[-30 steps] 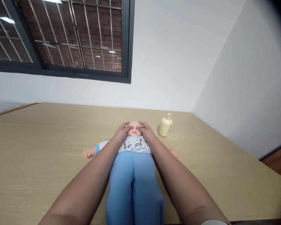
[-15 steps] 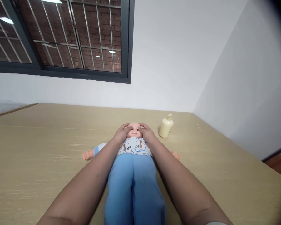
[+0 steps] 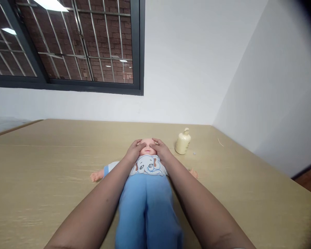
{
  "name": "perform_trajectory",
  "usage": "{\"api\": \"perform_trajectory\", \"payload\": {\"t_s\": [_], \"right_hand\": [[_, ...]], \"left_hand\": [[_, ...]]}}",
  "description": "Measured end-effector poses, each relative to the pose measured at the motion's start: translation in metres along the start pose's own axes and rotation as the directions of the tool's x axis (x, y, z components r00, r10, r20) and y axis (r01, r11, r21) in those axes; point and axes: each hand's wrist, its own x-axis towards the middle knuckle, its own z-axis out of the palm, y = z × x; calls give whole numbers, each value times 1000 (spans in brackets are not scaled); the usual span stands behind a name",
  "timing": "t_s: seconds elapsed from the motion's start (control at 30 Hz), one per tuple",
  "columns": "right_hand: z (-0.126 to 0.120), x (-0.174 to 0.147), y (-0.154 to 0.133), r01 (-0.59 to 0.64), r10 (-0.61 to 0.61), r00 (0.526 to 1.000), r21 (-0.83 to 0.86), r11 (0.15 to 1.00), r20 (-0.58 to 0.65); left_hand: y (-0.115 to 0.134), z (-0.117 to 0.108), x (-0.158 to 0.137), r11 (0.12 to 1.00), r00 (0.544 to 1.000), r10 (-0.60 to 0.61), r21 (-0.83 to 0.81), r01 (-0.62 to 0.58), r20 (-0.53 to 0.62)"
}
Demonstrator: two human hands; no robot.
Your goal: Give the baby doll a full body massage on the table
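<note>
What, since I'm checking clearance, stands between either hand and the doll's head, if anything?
Nothing visible: the left hand and right hand touch opposite sides of the doll's head. The pump bottle stands apart, off to the right, in neither hand's way.

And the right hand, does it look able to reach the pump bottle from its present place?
Probably yes: the pump bottle stands on the table to the right of the right hand, with nothing visible between them, though the hand would first have to leave the doll's face.
</note>
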Motion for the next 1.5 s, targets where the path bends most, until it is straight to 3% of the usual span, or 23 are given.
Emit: {"api": "perform_trajectory", "payload": {"t_s": [0.33,0.87,1.5], "right_hand": [[-1,6,3,51,-57,997,-108,993,-57],[-5,-1,-3,-85,83,996,91,992,30],[-6,16,11,16,-33,997,-220,975,-74]], "left_hand": [[5,2,-2,997,1000,-12,81,13,-15],[-9,-3,8,990,997,-57,-128,64,53],[3,0,5,996,999,-38,77,35,31]]}}
